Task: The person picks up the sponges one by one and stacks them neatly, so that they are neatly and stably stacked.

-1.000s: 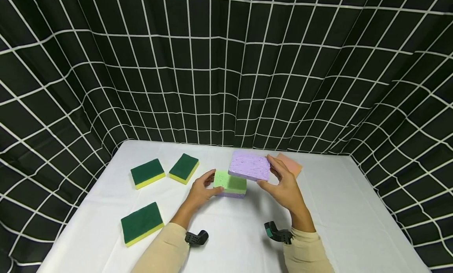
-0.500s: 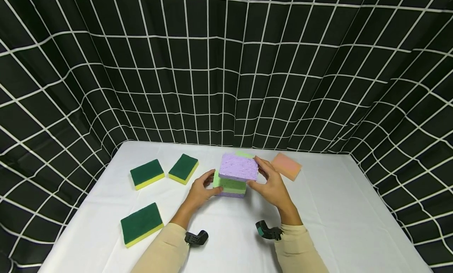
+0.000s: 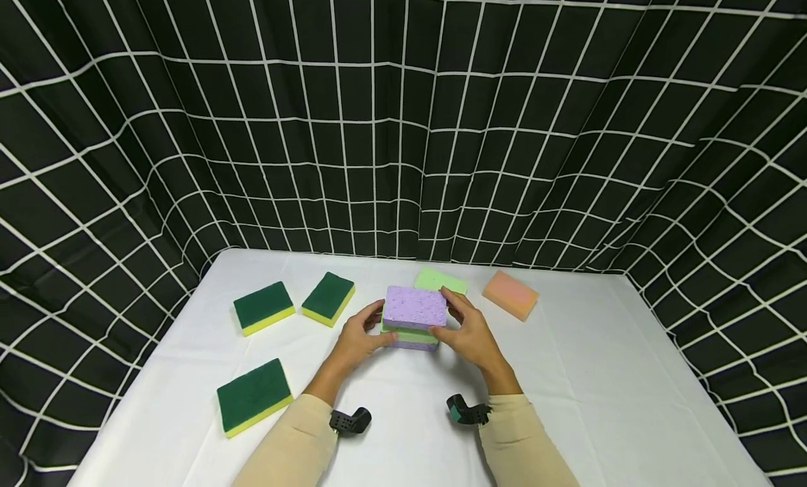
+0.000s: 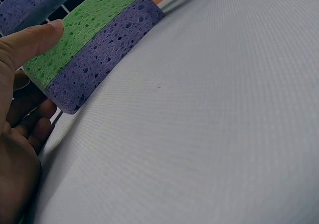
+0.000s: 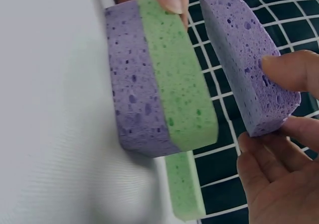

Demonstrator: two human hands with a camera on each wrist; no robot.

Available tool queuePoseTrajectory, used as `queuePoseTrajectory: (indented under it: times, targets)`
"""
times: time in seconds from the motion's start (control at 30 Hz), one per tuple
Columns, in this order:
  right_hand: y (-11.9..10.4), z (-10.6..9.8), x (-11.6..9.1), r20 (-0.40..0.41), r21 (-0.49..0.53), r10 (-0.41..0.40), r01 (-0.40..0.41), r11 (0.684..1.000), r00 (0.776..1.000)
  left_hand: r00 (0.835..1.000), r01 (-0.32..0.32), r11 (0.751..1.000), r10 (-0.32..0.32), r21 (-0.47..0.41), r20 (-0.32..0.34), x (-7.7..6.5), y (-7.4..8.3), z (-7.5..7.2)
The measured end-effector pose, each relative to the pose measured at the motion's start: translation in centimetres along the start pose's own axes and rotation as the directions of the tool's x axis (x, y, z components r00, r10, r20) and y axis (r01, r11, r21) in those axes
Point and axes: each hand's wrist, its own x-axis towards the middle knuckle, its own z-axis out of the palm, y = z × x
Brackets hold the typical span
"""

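Observation:
My right hand (image 3: 469, 338) pinches the right end of a purple sponge (image 3: 415, 305). Below it lies a two-sponge stack: a light green sponge (image 3: 414, 335) on top of another purple sponge (image 3: 412, 346). In the right wrist view a gap separates the held purple sponge (image 5: 239, 50) from the green sponge (image 5: 177, 74). My left hand (image 3: 356, 342) grips the left end of the stack, thumb on the near side of the green sponge (image 4: 82, 30), as the left wrist view shows. The far sides of the sponges are hidden.
Another light green sponge (image 3: 439, 279) lies behind the stack, with an orange sponge (image 3: 511, 294) to its right. To the left lie three green-and-yellow scouring sponges (image 3: 261, 306) (image 3: 328, 298) (image 3: 253, 394). A black gridded curtain (image 3: 403, 122) rises behind the white table (image 3: 630, 403).
My right hand has brought the purple sponge leftward and down, over the green one. The light green sponge at the back has come into sight. My left hand has stayed in place.

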Motion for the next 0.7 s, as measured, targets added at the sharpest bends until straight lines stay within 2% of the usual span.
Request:
queuePoseTrajectory:
  times: [0.3,0.53,0.7]
  targets:
    - [-3.4,0.3,-0.4,0.045,0.006,0.062,-0.063,0.998,0.997,1.000,0.015,1.000,-0.015,-0.008,-0.012,-0.2,0.8,0.0]
    - [0.6,0.8,0.0,0.019,-0.016,0.063,-0.062,0.998,0.998,1.000,0.020,1.000,-0.020,-0.006,-0.003,-0.2,0.8,-0.1]
    - [1.1,0.9,0.0,0.017,-0.023,0.086,-0.085,0.996,0.996,1.000,0.023,1.000,-0.023,0.000,-0.001,-0.2,0.7,-0.1]
